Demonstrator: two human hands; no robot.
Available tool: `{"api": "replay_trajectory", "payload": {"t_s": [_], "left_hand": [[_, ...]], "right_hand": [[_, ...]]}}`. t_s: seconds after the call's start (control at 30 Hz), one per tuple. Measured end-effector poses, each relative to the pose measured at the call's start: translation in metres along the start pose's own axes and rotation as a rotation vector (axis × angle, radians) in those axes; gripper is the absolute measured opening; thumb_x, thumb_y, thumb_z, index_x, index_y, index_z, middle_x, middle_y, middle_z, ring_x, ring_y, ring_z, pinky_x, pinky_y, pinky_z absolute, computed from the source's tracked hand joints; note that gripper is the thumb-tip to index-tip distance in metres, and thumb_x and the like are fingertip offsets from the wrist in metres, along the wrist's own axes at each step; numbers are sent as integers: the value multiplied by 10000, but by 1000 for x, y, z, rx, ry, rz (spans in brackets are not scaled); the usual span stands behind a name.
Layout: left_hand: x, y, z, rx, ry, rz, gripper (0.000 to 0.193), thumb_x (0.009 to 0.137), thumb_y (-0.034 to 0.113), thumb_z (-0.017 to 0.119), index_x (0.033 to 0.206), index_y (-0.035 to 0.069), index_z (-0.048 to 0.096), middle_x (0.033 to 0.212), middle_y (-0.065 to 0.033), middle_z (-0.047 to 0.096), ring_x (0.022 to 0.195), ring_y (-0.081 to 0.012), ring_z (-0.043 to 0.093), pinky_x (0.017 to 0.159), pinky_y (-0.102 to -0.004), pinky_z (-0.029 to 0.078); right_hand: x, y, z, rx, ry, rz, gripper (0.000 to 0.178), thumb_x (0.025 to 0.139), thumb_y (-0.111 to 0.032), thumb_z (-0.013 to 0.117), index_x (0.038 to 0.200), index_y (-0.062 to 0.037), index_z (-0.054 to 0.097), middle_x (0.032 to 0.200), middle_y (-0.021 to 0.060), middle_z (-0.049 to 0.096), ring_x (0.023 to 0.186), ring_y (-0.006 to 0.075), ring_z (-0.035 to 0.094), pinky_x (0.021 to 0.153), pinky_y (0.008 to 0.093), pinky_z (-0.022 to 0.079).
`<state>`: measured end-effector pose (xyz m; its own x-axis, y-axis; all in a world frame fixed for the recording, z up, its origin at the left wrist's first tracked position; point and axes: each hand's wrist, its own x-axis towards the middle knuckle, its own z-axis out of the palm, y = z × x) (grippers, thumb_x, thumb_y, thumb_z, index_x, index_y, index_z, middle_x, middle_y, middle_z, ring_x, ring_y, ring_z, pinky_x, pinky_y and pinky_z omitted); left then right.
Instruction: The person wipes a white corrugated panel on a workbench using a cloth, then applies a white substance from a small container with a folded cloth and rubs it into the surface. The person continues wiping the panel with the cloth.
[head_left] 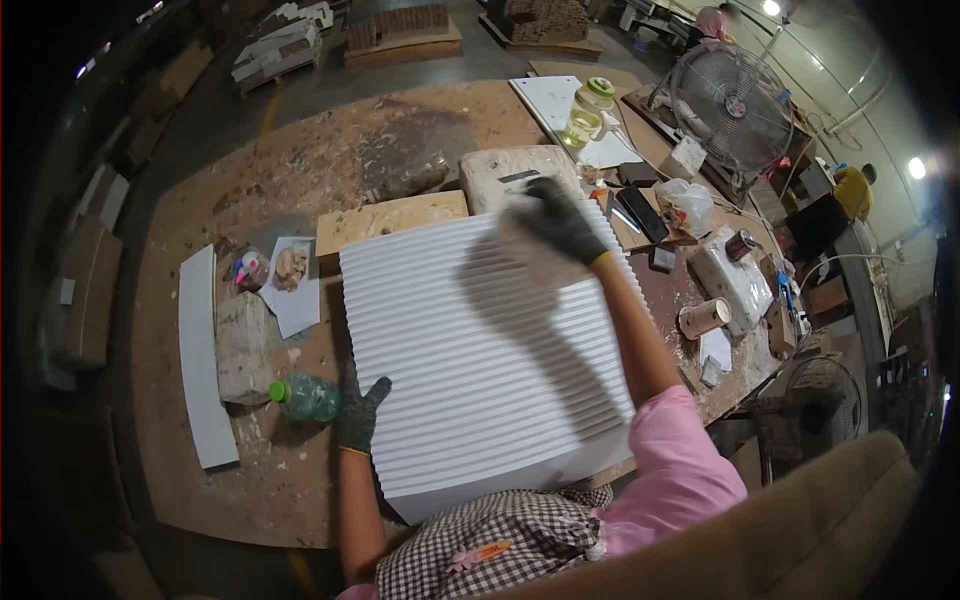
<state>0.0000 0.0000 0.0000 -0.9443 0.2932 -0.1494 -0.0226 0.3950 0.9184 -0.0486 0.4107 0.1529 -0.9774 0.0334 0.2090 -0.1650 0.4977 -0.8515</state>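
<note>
Worktable: one, brown and blotched with stains and pale flecks (285, 490).
White ridged panel: one, spread over the middle of the worktable, directly in front of the person (470, 390).
Panel's look: matt white, covered in narrow parallel ridges; side edges finely notched, a plain smooth band along the near edge; the right arm's shadow falls across it.
Panel's direction: ridges run left to right, climbing slightly toward the right; the near edge faces the person's body. Its sides look close in length, so I cannot tell the long axis.
Fans: two, a large one beyond the table's far right (735, 105) and another at lower right.
White strip: one, at the left, running roughly away from the person (203, 360).
Beige block: one, at the panel's far left corner, partly covered by it in view (390, 222).
Hands: two, in dark gloves with yellow cuffs.
Right hand: blurred, raised over the panel's far right, fingers closed on a pale blurred thing I cannot identify (555, 225).
Left hand: at the panel's left edge, thumb spread over it; whether it grips, I cannot tell (362, 412).
Green-capped bottle: one, just beside the left hand (312, 398).
Paper cup: one, right of the panel (704, 318).
</note>
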Motion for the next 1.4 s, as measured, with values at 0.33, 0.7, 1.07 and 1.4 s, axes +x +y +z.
{"api": "replay_trajectory", "payload": {"t_s": [0.33,0.7,1.07,1.4], "left_hand": [[2,0,2,-255,35,7,798,890,126,749,1533,-33,304,1530,-199,416,1398,-285,410,1168,-381,326],[9,-8,3,-189,0,67,801,903,212,752,1528,-30,314,1511,-203,432,1377,-283,421,1155,-377,341],[13,5,4,-102,17,8,818,914,208,737,1541,-45,278,1558,-216,377,1421,-300,378,1178,-380,303],[13,-4,4,-116,16,71,819,915,214,731,1540,-53,273,1557,-217,373,1426,-295,368,1181,-379,293]], "right_hand": [[-78,136,-28,-1033,175,-98,536,1001,-392,493,1444,-91,502,1494,174,462,1378,303,414,1144,416,304],[-106,33,-18,-898,272,-60,325,894,-391,650,783,-86,668,751,162,645,746,341,636,738,449,512],[-209,117,-130,-982,207,385,303,968,-328,580,1183,-138,675,1170,147,675,1091,336,639,931,451,514],[-177,46,-37,-948,34,-31,341,950,-396,577,1113,-114,679,1170,163,645,1173,328,580,1051,449,420]]}}
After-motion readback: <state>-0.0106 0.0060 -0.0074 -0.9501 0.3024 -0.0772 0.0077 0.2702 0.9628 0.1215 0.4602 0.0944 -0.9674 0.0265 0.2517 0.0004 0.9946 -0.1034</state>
